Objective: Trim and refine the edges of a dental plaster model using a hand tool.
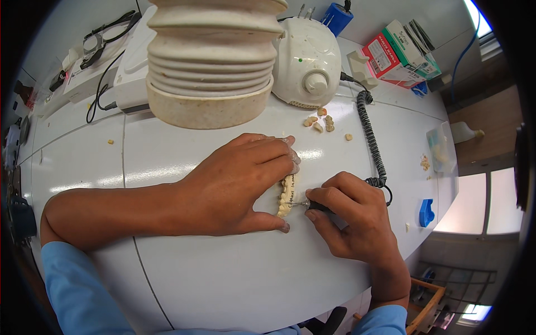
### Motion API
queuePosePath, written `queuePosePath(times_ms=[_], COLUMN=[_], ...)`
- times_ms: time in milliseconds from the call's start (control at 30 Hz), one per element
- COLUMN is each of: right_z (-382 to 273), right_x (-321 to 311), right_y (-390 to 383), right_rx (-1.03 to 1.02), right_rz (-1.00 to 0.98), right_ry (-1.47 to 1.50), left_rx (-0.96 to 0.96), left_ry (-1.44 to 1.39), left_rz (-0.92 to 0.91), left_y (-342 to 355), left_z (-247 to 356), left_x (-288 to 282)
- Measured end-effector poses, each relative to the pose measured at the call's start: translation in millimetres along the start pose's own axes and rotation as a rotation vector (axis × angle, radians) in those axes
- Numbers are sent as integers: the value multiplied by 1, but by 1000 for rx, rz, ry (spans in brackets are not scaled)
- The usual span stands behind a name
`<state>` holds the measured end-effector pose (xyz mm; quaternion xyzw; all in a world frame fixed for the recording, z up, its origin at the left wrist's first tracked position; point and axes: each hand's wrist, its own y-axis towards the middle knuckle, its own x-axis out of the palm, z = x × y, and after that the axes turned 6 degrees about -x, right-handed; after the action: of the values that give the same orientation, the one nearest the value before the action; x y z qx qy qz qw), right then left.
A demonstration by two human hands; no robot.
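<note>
A cream plaster dental cast (288, 192) with a row of teeth and handwriting on its side lies on the white table. My left hand (234, 187) grips it, fingers bent over its far end and thumb by its near end; the fingers hide part of it. Powder whitens those fingertips. From the right, my right hand (360, 215) pinches a black rotary handpiece (319, 207) like a pen. Its thin metal bur points left and meets the cast's side, though I cannot tell how firmly it touches.
A ribbed suction hose (209, 78) hangs above my left hand. Behind stands a white control unit (312, 61) with a coiled black cord (369, 131). Small tooth-like pieces (318, 127) lie near it. Cardboard boxes (399, 56), a clear container (441, 148) and a blue piece (426, 213) are rightward.
</note>
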<state>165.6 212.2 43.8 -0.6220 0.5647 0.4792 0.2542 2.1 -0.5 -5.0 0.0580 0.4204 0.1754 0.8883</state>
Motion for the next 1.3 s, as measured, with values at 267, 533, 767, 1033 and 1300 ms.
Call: queuePosePath(times_ms=[267, 533, 767, 1033, 1300], right_z=[1, 3, 3, 2, 2], right_x=[0, 1, 1, 1, 0], right_y=[1, 0, 0, 0, 0], right_rx=[10, 18, 7, 4, 12], right_rz=[7, 11, 2, 1, 3], right_ry=[15, 7, 19, 35, 34], left_rx=[3, 4, 16, 19, 33], left_ry=[10, 17, 29, 21, 12], left_rz=[3, -13, 0, -7, -5], left_y=[0, 0, 0, 1, 0], left_z=[0, 0, 0, 0, 0], left_x=[0, -1, 1, 0, 0])
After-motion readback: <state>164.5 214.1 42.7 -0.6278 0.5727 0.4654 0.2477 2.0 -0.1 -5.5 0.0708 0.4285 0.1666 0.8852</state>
